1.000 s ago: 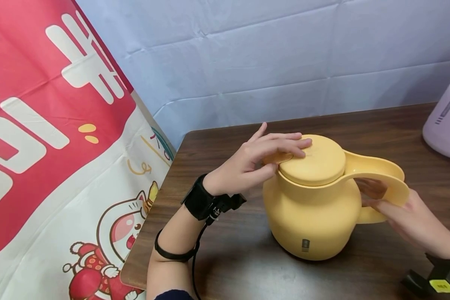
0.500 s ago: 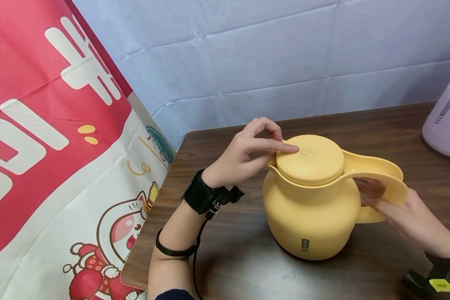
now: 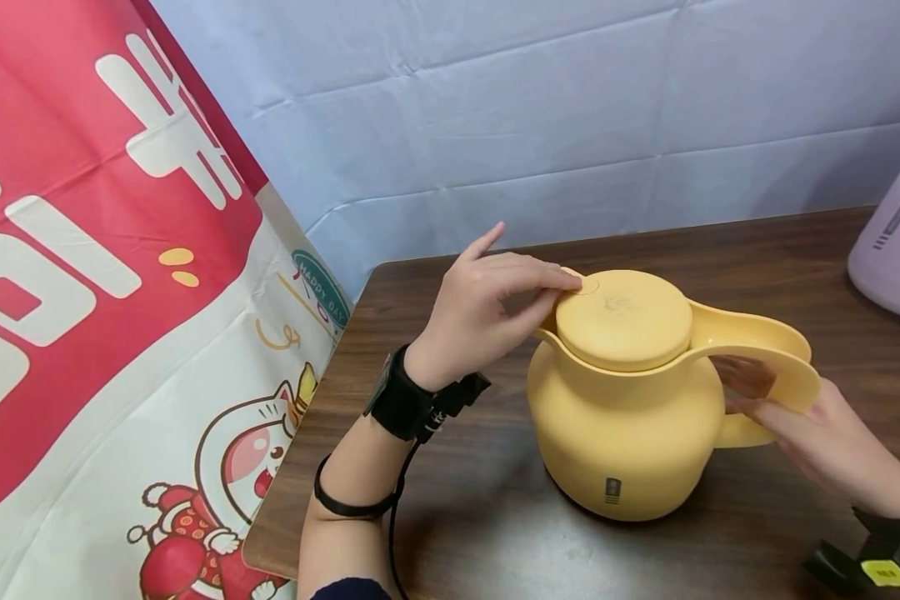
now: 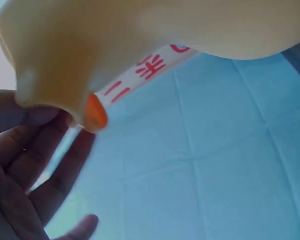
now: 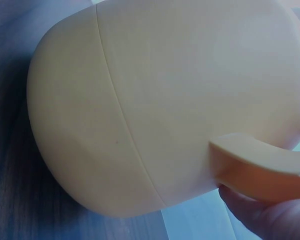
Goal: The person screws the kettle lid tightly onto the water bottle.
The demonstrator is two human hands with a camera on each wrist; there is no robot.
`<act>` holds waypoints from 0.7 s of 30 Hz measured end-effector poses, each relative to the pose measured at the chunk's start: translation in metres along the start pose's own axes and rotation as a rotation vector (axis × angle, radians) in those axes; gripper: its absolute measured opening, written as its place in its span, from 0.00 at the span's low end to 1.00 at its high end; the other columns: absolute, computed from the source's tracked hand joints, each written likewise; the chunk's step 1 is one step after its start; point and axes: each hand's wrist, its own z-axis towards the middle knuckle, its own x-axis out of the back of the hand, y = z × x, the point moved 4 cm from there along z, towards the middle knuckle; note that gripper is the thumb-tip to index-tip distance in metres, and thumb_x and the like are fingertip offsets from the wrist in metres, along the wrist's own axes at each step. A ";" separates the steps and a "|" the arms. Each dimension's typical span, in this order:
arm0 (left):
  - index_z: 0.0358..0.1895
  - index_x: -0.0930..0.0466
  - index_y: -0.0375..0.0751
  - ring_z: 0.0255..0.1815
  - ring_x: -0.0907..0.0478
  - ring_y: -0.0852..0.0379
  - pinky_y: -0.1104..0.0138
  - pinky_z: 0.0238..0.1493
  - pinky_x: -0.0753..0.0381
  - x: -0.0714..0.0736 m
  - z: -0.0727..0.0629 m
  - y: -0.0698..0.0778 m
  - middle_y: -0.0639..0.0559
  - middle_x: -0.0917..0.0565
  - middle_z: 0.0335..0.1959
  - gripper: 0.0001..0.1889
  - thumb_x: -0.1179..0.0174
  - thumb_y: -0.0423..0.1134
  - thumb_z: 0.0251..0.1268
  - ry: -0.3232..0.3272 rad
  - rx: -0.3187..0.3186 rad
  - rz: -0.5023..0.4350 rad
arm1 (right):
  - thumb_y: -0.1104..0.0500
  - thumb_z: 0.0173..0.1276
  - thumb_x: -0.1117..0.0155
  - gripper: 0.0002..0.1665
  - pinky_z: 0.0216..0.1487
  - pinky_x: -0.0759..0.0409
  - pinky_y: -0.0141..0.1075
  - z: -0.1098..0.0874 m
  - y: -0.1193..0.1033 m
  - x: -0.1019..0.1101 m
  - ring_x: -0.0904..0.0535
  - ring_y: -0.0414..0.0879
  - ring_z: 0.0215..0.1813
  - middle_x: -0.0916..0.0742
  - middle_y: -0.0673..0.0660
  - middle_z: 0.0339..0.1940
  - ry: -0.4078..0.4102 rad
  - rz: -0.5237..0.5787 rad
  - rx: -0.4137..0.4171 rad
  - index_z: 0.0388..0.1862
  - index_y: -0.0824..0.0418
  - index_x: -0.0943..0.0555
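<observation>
A yellow thermos jug [image 3: 622, 442] stands upright on the brown table, its round lid [image 3: 621, 325] seated in the top. My left hand [image 3: 487, 304] pinches the jug at the spout, index fingertip on the lid's spout-side edge and thumb lower on the near side. The little finger points up and away. Seen from below in the left wrist view, the spout [image 4: 52, 75] sits between thumb and fingers. My right hand [image 3: 813, 429] grips the loop handle [image 3: 787, 367] on the right; its fingers are partly hidden behind it. The right wrist view shows the jug's smooth body and the handle's lower end.
A lilac rounded container [image 3: 896, 242] stands at the table's back right. Pale blue cloth [image 3: 532, 125] hangs behind the table [image 3: 450, 517], and a red and white printed banner [image 3: 105, 317] hangs along the left side. A black cable runs down from the left wrist.
My left fingers, first spread over the spout and lid edge, curl with the index on the lid, then draw back left to the spout edge. The jug and right hand stay put.
</observation>
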 end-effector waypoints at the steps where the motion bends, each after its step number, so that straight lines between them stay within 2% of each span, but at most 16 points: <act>1: 0.41 0.12 0.45 0.46 0.19 0.67 0.58 0.71 0.50 0.000 0.000 0.002 0.57 0.13 0.38 0.09 0.41 0.33 0.62 0.005 0.010 0.026 | 0.87 0.63 0.72 0.36 0.45 0.20 0.33 0.001 0.000 -0.001 0.21 0.44 0.55 0.21 0.58 0.58 -0.005 0.009 0.007 0.65 0.68 0.33; 5: 0.42 0.13 0.46 0.47 0.20 0.66 0.59 0.69 0.46 -0.002 0.000 0.017 0.58 0.13 0.37 0.10 0.41 0.42 0.63 0.013 0.074 0.171 | 0.87 0.61 0.74 0.38 0.46 0.20 0.34 0.005 0.000 0.000 0.23 0.45 0.58 0.22 0.59 0.61 -0.023 0.035 0.021 0.67 0.70 0.35; 9: 0.40 0.15 0.47 0.42 0.20 0.67 0.62 0.65 0.38 -0.007 0.003 0.029 0.60 0.15 0.35 0.18 0.36 0.56 0.56 0.012 0.127 0.275 | 0.88 0.61 0.75 0.38 0.47 0.20 0.35 0.009 0.000 0.000 0.25 0.46 0.61 0.25 0.60 0.64 -0.040 0.052 0.032 0.68 0.71 0.37; 11: 0.38 0.17 0.45 0.36 0.22 0.68 0.65 0.60 0.33 -0.010 0.006 0.032 0.61 0.17 0.32 0.23 0.33 0.61 0.50 0.018 0.134 0.280 | 0.88 0.61 0.75 0.38 0.47 0.21 0.35 0.011 0.001 0.000 0.27 0.46 0.62 0.26 0.60 0.65 -0.049 0.062 0.038 0.69 0.72 0.38; 13: 0.35 0.20 0.44 0.30 0.27 0.68 0.71 0.49 0.30 -0.014 0.010 0.033 0.62 0.20 0.28 0.26 0.31 0.63 0.45 0.014 0.141 0.262 | 0.88 0.61 0.75 0.38 0.47 0.20 0.34 0.012 0.001 0.002 0.25 0.45 0.60 0.24 0.59 0.64 -0.041 0.057 0.034 0.68 0.71 0.36; 16: 0.32 0.25 0.44 0.26 0.34 0.67 0.76 0.34 0.33 -0.020 0.015 0.032 0.63 0.26 0.25 0.30 0.29 0.66 0.37 -0.005 0.173 0.224 | 0.88 0.62 0.75 0.38 0.46 0.20 0.35 0.014 0.004 0.004 0.24 0.45 0.59 0.24 0.59 0.63 -0.041 0.069 0.031 0.67 0.70 0.36; 18: 0.30 0.28 0.45 0.27 0.35 0.67 0.77 0.29 0.36 -0.023 0.017 0.031 0.63 0.30 0.24 0.32 0.28 0.68 0.33 -0.024 0.198 0.209 | 0.87 0.63 0.74 0.37 0.46 0.20 0.35 0.014 0.006 0.006 0.23 0.46 0.58 0.24 0.59 0.63 -0.042 0.070 0.023 0.68 0.70 0.36; 21: 0.27 0.33 0.46 0.27 0.35 0.66 0.77 0.29 0.36 -0.026 0.020 0.031 0.61 0.32 0.23 0.34 0.29 0.70 0.31 -0.041 0.206 0.221 | 0.87 0.64 0.73 0.36 0.46 0.20 0.36 0.015 0.009 0.010 0.23 0.47 0.58 0.24 0.59 0.63 -0.049 0.068 0.016 0.68 0.71 0.37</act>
